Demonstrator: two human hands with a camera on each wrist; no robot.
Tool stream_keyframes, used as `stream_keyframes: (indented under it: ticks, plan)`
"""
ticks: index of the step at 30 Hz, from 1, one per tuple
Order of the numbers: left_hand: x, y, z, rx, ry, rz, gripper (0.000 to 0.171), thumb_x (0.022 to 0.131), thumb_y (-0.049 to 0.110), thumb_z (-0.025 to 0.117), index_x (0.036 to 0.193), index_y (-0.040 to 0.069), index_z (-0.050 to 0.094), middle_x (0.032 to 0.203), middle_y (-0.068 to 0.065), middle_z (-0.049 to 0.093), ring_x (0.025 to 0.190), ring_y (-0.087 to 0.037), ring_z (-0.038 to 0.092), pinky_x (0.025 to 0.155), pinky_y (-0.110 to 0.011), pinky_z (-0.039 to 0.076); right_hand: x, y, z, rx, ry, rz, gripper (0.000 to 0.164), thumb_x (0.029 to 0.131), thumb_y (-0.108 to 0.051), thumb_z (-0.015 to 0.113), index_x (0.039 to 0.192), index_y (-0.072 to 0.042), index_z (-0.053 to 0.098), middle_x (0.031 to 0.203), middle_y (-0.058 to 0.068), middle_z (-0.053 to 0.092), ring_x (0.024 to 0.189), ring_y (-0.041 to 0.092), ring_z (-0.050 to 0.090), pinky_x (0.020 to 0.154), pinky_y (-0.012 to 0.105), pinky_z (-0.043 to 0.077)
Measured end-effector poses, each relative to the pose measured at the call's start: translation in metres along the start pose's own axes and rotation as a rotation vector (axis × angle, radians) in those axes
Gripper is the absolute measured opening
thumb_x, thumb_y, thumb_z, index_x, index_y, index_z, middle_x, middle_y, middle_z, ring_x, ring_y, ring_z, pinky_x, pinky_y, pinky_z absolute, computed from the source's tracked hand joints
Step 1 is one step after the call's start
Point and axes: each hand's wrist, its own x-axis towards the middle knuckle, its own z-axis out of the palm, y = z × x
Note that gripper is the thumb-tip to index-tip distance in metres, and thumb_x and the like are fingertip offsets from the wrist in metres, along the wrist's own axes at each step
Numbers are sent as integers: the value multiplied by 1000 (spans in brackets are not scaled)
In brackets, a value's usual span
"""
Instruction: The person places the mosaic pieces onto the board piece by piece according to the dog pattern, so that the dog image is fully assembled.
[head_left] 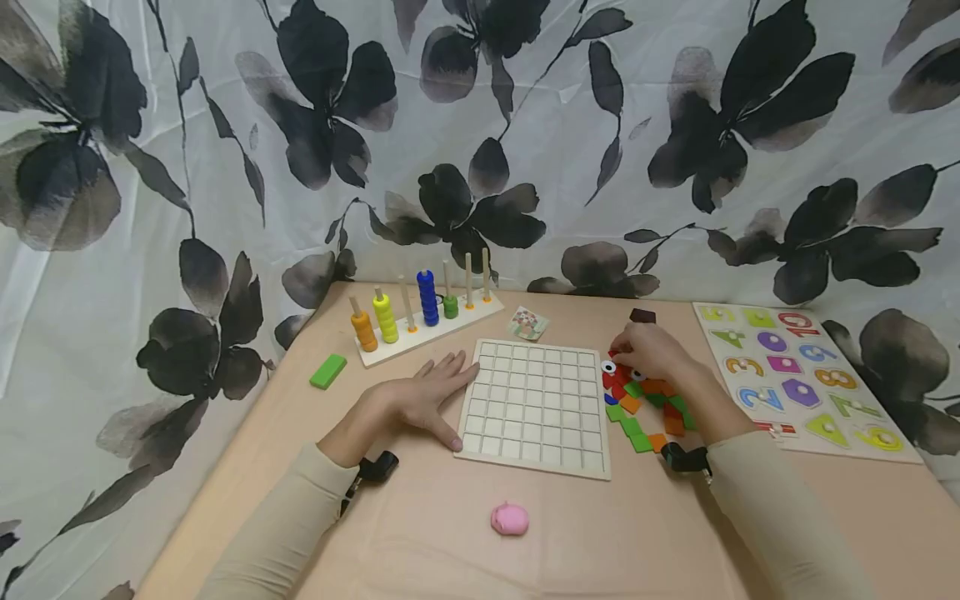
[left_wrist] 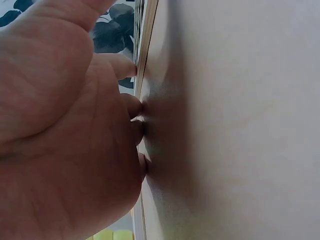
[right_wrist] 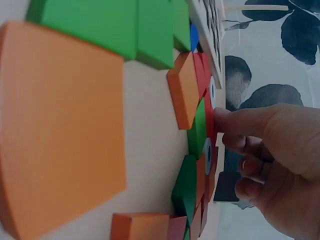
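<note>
My left hand [head_left: 420,400] lies with fingers spread at the left edge of a pale square grid board [head_left: 536,408]. Its thumb and a fingertip touch the rim. In the left wrist view the palm of the left hand [left_wrist: 75,125] faces the tabletop, and several fingertips touch down. Just right of the board, my right hand [head_left: 651,350] reaches down into a loose pile of coloured flat wooden pieces [head_left: 637,442]. Its thumb and curled fingers pinch at a red piece [right_wrist: 210,117], seen from the right wrist; the far side of that grip is hidden.
A bead-stacking rack [head_left: 442,325] stands behind the left hand, near a green block [head_left: 327,372]. A small picture card [head_left: 528,323] lies behind the board, a pink toy [head_left: 510,518] in front. A number-and-shape puzzle [head_left: 802,379] is at right, with a dark block [head_left: 642,316] behind the right hand.
</note>
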Motion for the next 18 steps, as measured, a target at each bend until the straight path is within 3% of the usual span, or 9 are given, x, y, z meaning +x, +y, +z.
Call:
stream_keyframes:
  ticks: [7,10,15,18]
  plan:
    - [1,-1,2,9,8,-1,128,64,73,71,156,19,2,160,-16,-11,146,-31,-11,117,-51,-3,3,2,1,58,9,20,7,84,-13,74,88,-14,69,82,1,62,76,21,53,72,36,50]
    - [0,0,1,7,6,-1,127,64,72,72,156,18,2,160,-16,-10,146,-31,-11,117,-51,-3,6,-2,-2,155,13,18,9,84,-15,75,86,-15,66,80,1,62,73,21,54,66,33,49]
    - [0,3,-1,16,1,0,127,65,71,72,156,16,2,159,-17,-10,146,-32,-10,117,-52,-2,22,-29,-15,363,40,-42,6,89,-13,69,95,-13,68,87,4,64,76,24,56,65,34,51]
    - [1,2,-1,35,-4,-7,127,65,73,71,156,17,1,159,-16,-10,146,-31,-10,117,-51,-2,38,-52,-16,401,35,-124,11,91,-11,66,100,-13,72,94,2,67,81,22,58,71,34,52]
